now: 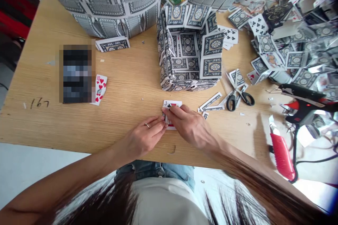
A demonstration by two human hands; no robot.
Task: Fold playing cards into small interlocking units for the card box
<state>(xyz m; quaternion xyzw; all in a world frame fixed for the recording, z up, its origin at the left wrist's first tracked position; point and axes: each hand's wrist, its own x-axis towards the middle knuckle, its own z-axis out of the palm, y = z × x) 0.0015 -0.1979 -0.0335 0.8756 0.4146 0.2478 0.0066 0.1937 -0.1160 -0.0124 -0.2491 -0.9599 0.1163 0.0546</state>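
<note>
A jack playing card (173, 103) lies face up on the wooden table near its front edge. From above, my right hand (191, 124) bends over the card with its fingers closed and pressed on it, covering much of its face. The fingertips of my left hand (145, 135), held together, meet the card's left edge and the right fingertips. Just beyond the card stands an open box-like structure built of playing cards (188, 45), with several cards folded outward along its top.
Large card-built structures (105, 10) stand at the back. Scissors (237, 93) lie on the right among cut card strips (211, 101). Farther right are a glue gun (301, 103), a red-handled cutter (282, 151) and heaped loose cards (274, 59). A ten of hearts (100, 89) lies left.
</note>
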